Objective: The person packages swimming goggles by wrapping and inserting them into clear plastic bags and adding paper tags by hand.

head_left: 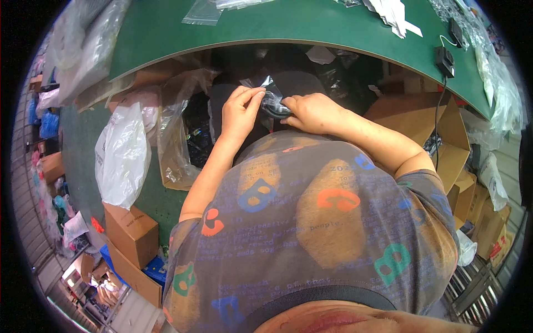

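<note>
Close to my body, just below the green table's edge, a small clear plastic bag [268,89] is held between my two hands. Inside it lies a dark, looped item [274,105] that looks like a coiled black cable. My left hand [241,110] pinches the bag's upper left side between thumb and fingertips. From the other side, the thumb and curled fingers of my right hand [312,112] close on the bag and the loop. Part of the loop is hidden by the right fingers.
A green table [266,25] curves ahead, bearing clear bags, white paper slips [392,16] and a black adapter [444,60] whose cord hangs down. An open carton lined with plastic [179,139] stands at left beside a white bag [123,152]. More cartons [413,119] stand at right.
</note>
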Tool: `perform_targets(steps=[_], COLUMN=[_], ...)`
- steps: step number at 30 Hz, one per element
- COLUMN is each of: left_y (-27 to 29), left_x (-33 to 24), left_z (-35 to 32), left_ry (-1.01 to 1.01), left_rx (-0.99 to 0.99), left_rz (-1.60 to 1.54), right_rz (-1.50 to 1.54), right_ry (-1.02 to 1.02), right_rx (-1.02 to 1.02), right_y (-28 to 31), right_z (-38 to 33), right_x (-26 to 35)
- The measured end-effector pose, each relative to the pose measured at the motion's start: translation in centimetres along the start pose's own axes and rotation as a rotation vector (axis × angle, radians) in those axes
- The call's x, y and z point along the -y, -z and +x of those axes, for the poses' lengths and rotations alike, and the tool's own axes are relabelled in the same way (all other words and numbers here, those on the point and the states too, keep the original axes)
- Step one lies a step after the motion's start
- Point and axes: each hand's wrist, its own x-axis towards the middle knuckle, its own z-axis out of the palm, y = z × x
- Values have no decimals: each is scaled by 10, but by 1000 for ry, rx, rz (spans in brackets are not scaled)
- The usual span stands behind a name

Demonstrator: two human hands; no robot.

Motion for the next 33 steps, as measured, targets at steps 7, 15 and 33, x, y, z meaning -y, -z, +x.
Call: perform_targets(steps=[7,15,33], left_y=[17,26,8], left_x=[-11,-11,0], left_z=[-10,-14,-20], left_ry=[-196,-409,-353], left_rx=[-41,-81,1], left_rz=[126,329,214], right_rz=[404,1858,2321], right_ry=[-88,-119,-127], right_rx=[63,222,329], right_y=[-21,-52,-39], right_z=[31,50,26], right_x=[-1,-6,-7])
